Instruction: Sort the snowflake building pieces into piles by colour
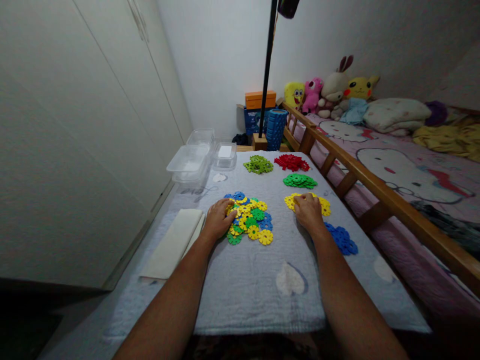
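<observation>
My left hand (219, 219) rests on the left side of a mixed heap of flower-shaped plastic discs (245, 215) in yellow, green and blue. Its thumb and fingers are apart, with yellow discs showing between them. Over to the right, my right hand (309, 209) bends its fingers down onto a pile of yellow discs (325, 206). Its fingertips are closed together, and whatever they grip is hidden. Blue discs (342, 240) lie beside my right wrist, partly covered by the forearm. Beyond the yellow pile sit green discs (300, 180), red discs (291, 162) and light green discs (258, 164).
Clear plastic containers (189, 160) stand at the table's far left, near a smaller lidded box (225, 154). A folded cream cloth (172, 245) lies left of my left forearm. A wooden bed rail (352, 167) runs along the right. Behind the table rises a black pole (267, 70).
</observation>
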`<state>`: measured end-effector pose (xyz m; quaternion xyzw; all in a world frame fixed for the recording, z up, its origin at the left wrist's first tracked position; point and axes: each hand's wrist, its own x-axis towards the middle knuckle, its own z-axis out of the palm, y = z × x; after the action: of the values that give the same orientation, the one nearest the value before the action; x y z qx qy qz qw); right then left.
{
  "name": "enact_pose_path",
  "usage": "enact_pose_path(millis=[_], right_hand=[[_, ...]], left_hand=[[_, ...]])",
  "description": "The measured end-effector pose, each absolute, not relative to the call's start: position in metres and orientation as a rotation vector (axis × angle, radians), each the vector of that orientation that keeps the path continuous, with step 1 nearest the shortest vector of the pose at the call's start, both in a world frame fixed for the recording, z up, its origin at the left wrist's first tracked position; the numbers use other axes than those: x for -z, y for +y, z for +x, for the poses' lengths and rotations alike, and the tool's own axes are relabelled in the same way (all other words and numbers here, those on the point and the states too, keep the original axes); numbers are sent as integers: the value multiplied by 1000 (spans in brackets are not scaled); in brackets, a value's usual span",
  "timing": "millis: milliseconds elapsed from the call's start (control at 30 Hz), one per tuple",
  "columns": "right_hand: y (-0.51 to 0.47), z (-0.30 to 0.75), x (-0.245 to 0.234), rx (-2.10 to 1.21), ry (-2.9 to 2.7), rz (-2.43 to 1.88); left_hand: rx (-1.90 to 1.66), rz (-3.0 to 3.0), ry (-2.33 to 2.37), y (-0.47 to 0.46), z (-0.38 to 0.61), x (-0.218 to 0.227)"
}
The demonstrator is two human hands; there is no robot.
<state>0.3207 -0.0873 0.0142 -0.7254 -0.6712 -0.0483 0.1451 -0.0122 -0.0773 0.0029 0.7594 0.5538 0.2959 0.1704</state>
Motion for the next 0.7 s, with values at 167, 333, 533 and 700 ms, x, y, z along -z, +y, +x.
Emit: enact_pose_path(millis=[167, 333, 533, 700], right_hand=[[-88, 325, -14, 183, -1841, -2080], [-90, 330, -12, 246, -1771, -2142], [-91, 323, -12, 210, -1813, -2170], [-91, 317, -16, 146, -1785, -2123]], left_hand=[[-855, 2153, 1570, -77, -13, -1], [-856, 2151, 1574, -77, -13, -1], [-858, 2148, 1580, -77, -12, -1], [-852, 2152, 1566, -77, -12, -1]])
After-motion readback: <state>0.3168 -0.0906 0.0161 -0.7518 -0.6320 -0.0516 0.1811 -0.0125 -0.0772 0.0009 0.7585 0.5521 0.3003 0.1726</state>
